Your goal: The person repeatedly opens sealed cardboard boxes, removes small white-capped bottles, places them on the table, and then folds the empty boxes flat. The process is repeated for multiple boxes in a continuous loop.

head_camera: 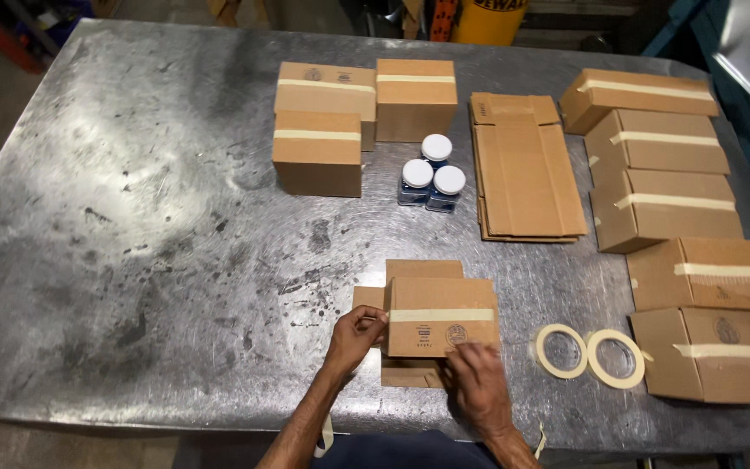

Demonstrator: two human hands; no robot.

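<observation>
A small brown cardboard box (441,306) lies near the front edge of a scuffed metal table (158,226), with a strip of pale tape across its top and its end flaps spread out. My left hand (353,337) pinches the left end of that tape at the box's left side. My right hand (476,382) rests on the box's front right corner, fingers spread and blurred. Two rolls of pale masking tape (589,353) lie flat just right of the box.
Three white-lidded blue jars (431,174) stand mid-table. Three taped boxes (323,130) sit behind left, a stack of flat cardboard blanks (527,178) lies to the jars' right, and several taped boxes (679,208) line the right side.
</observation>
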